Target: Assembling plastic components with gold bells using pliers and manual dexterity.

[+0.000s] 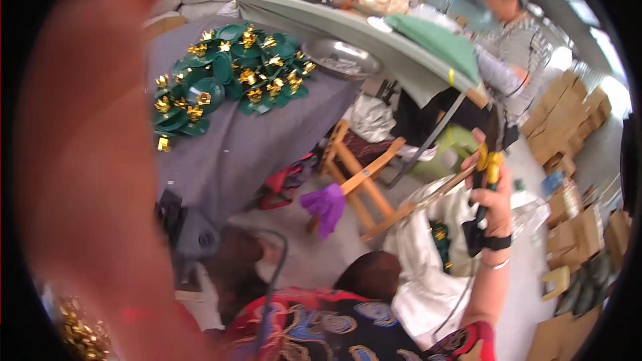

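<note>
My right hand [496,199] is raised at the right, its fingers wrapped round pliers [493,166] with yellow and black handles. A black band and a bracelet circle that wrist. My left hand [93,134] looms very close along the left side as a large smear, its fingers not readable. Beyond it, on a grey cloth-covered table [247,150], lies a heap of dark green round pieces with shiny gold bows [224,67]. Below my right hand, a white sack [418,287] holds more green and gold pieces.
A metal bowl [342,59] sits at the table's far edge. A wooden folding stool [364,190] with a purple cloth [324,208] stands ahead. Another person [518,47] works at a long table [267,1] beyond. Cardboard boxes [568,110] pile up right. A cable [274,281] crosses my lap.
</note>
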